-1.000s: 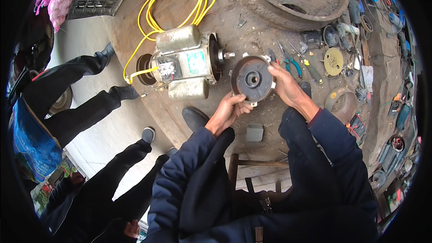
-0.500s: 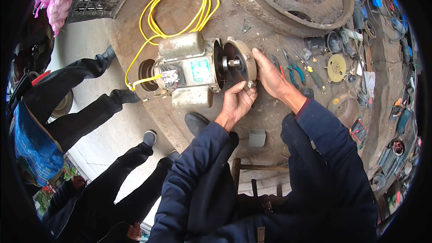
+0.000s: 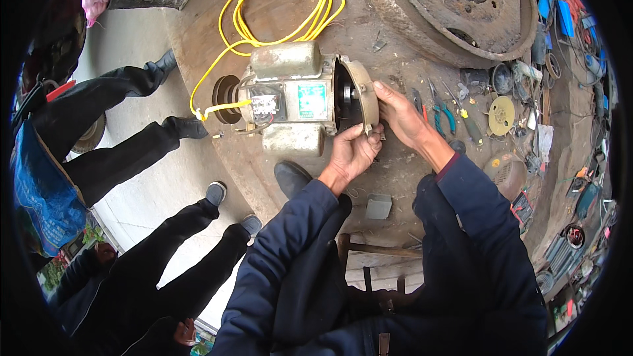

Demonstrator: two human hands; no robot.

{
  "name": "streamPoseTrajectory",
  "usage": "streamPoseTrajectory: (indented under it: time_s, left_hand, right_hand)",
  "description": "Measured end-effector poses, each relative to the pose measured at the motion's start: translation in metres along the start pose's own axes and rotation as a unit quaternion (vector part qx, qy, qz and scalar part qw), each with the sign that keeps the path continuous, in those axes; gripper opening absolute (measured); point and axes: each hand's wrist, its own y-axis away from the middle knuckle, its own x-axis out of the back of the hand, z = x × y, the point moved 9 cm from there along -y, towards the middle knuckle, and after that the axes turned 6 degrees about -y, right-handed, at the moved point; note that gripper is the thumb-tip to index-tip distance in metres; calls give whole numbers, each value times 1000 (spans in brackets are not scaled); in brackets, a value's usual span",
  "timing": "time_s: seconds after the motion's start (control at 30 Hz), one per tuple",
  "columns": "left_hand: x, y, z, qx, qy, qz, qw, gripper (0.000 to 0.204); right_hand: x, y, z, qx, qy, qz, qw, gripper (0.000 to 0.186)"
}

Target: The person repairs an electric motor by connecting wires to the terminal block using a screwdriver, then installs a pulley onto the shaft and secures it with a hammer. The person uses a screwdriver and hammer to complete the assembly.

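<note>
An electric motor (image 3: 285, 100) lies on its side in the middle, with a pulley (image 3: 227, 97) at its left end and two rounded metal housings along its sides. At its right end is a round metal end cover (image 3: 366, 86), tilted, its near side closer to the motor body; the shaft (image 3: 347, 94) shows in the gap between them. My left hand (image 3: 351, 157) pinches the cover's near lower edge, fingers closed. My right hand (image 3: 405, 118) holds the cover's right side, thumb on the rim, other fingers partly hidden behind it.
A coiled yellow cable (image 3: 290, 10) runs to the motor. A rusty wheel rim (image 3: 455, 13) lies behind. On the right are pliers (image 3: 443, 115), a screwdriver (image 3: 471, 126), a yellow plastic disc (image 3: 501, 115) and scattered parts. Two people's legs (image 3: 119, 191) stand at left.
The end cover has moved closer to the motor body, and the gap between them is narrower. Both hands keep their hold. The whole view has shifted slightly.
</note>
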Motion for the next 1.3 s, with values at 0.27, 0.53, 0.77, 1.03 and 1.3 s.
streamPoseTrajectory:
  time_s: [0.27, 0.53, 0.77, 1.03, 1.3]
  left_hand:
    - [3, 9, -3, 14, -4, 14, 1000, 36]
    - [14, 52, 11, 29, -143, 95, 985, 39]
    - [10, 53, 18, -2, -262, 139, 955, 37]
    - [7, 43, 11, -30, -222, 167, 960, 36]
    - [-9, 36, 2, -35, 15, 183, 982, 21]
  right_hand:
    - [-7, -11, 18, -28, -92, -22, 995, 86]
    - [-9, -6, 19, 52, -70, 45, 995, 80]
    - [-9, -4, 26, 94, -72, 108, 987, 75]
    - [-4, -3, 33, 115, -93, 128, 981, 73]
    - [1, -12, 19, 65, -58, 81, 993, 80]
